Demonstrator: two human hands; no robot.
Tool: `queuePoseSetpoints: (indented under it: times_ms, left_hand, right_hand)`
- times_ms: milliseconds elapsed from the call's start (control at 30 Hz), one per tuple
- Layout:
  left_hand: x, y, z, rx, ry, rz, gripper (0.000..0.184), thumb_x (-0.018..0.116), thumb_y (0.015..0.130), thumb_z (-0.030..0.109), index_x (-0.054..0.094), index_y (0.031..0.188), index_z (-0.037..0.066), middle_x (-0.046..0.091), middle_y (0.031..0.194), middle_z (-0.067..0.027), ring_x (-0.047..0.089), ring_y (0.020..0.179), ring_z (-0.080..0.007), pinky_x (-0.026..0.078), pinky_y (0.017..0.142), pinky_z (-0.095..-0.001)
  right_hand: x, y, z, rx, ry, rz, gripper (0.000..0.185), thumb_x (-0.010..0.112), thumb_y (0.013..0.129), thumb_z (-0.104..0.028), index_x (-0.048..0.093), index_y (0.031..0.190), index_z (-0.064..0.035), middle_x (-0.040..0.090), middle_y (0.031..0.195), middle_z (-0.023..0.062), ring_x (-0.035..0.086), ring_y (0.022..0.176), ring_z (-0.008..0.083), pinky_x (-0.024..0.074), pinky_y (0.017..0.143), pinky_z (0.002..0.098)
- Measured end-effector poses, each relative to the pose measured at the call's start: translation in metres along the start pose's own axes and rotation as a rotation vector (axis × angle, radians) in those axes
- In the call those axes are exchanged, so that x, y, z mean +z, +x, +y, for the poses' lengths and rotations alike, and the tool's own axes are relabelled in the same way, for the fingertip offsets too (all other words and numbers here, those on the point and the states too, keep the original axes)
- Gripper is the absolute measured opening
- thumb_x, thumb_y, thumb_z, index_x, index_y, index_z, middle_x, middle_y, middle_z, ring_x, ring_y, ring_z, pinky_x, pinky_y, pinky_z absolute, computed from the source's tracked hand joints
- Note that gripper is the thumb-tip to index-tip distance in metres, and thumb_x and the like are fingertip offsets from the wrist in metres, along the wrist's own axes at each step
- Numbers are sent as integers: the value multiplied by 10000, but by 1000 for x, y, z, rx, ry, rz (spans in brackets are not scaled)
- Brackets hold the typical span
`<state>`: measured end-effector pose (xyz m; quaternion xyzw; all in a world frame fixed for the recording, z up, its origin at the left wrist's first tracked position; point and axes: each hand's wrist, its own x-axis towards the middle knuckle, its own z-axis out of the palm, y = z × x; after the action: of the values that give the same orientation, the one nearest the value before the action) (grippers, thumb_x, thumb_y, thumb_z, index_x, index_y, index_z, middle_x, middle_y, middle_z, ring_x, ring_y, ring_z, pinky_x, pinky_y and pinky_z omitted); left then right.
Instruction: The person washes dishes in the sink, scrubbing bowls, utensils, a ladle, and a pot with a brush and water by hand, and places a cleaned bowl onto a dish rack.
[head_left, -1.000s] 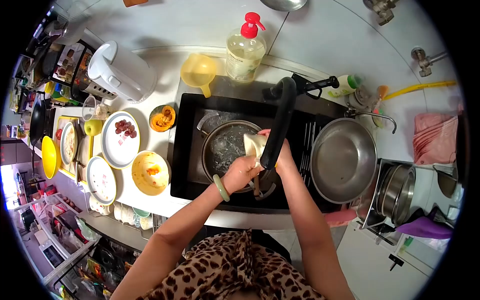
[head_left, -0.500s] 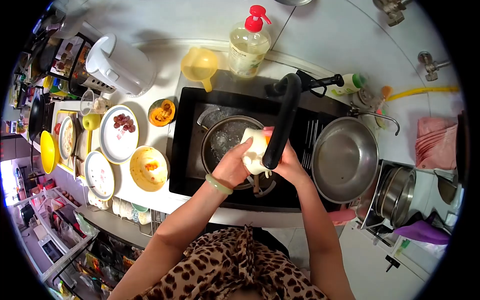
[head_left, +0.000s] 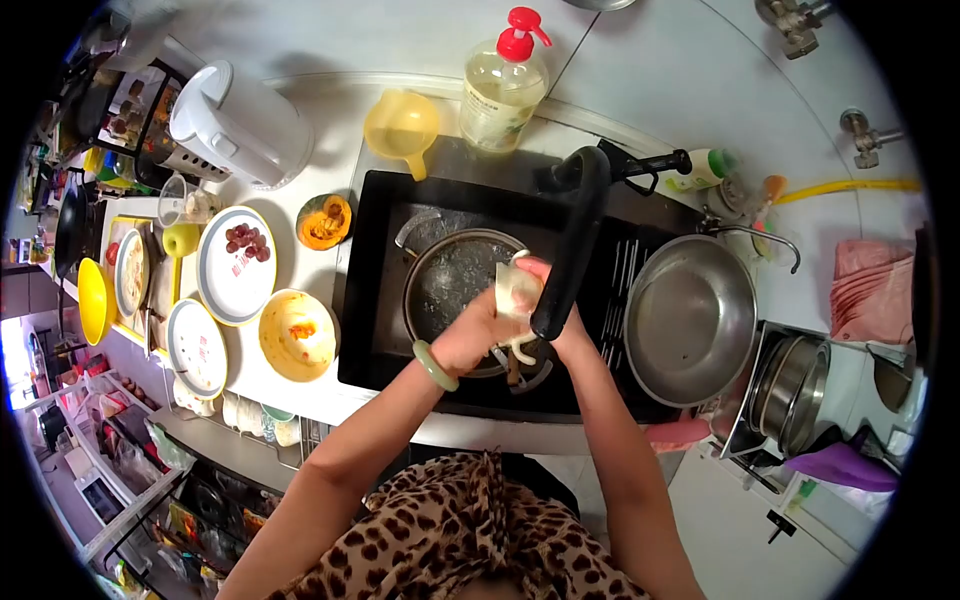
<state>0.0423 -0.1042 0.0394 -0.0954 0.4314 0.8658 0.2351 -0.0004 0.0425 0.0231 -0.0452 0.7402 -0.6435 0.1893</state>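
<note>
While both hands (head_left: pixel 470 335) grip something pale (head_left: pixel 515 290), the pot (head_left: pixel 410 300) holds water (head_left: pixel 452 285).

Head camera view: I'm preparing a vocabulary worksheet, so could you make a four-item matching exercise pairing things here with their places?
1. bracelet
2. pot
3. grapes
4. pale item

A. on a plate
B. between the left hand and right hand
C. around the left wrist
D. in the sink

Pairs: 1-C, 2-D, 3-A, 4-B
</note>
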Motion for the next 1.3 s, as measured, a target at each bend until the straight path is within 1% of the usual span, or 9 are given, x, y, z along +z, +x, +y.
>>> queuePoseSetpoints:
  times_ms: [167,367,433,567,633,700,800,1033,1300]
  left_hand:
    - [-12,7,-2,-68,-34,-2,315,582,891,36,529,1200,8,620,1085,-50,603,954,-123,495,837,-271]
    - [-28,13,-23,315,809,-91,171,581,840,-32,623,1003,-2,678,906,-39,634,783,-129,506,731,-272]
    - [-31,10,-23,242,728,-91,226,596,801,-52,620,1016,13,670,917,-58,635,834,-152,490,765,-275]
    - [-18,-5,-4,-58,27,-71,381,608,825,-21,535,1195,29,618,1096,-57,600,1004,-162,468,864,-285]
    - [-18,-4,16,-166,-291,-94,422,622,837,10,496,1239,25,593,1146,-55,585,1030,-149,463,885,-288]
    - [-25,0,6,-111,-142,-104,351,625,858,55,536,1195,11,607,1118,-61,588,1016,-141,469,890,-298]
    - [-21,4,2,-82,-12,-67,272,602,876,52,580,1143,3,628,1082,-58,597,1004,-143,476,886,-299]
    - [-18,-5,-11,-97,-157,-51,311,579,874,26,569,1183,-3,629,1072,-65,589,994,-140,461,889,-277]
    - [-25,4,-19,163,617,-118,234,590,853,12,617,1084,34,662,911,-63,598,854,-121,480,778,-304]
  right_hand:
    - [-3,6,-3,-97,-65,-50,435,733,763,-142,557,1154,-69,547,1102,49,541,1022,165,431,891,295]
    - [2,40,18,551,381,89,382,732,799,-309,591,1068,-77,608,924,29,591,822,133,480,727,286]
    - [0,40,11,638,389,43,386,698,832,-332,573,1083,-65,602,931,43,581,845,143,472,761,288]
    - [7,19,-2,132,139,55,295,721,780,-222,615,996,-50,604,860,28,610,799,145,499,694,283]
    - [18,6,-25,-365,-472,9,326,717,712,-129,625,1017,-62,612,996,98,598,954,255,475,865,353]
    - [13,8,-31,-391,-409,-55,360,727,693,-121,627,1034,-62,607,1057,113,588,990,286,465,895,367]
    - [0,21,-19,-41,-49,-201,370,708,746,-64,621,1104,-41,574,1215,86,532,1137,224,432,962,356]
    - [-27,11,-22,85,348,-357,383,605,830,-8,603,1212,-49,505,1341,84,467,1239,211,380,1032,341]
    - [-6,41,-7,454,95,-52,437,673,863,-259,543,1194,-6,577,1019,36,545,875,101,454,802,240]
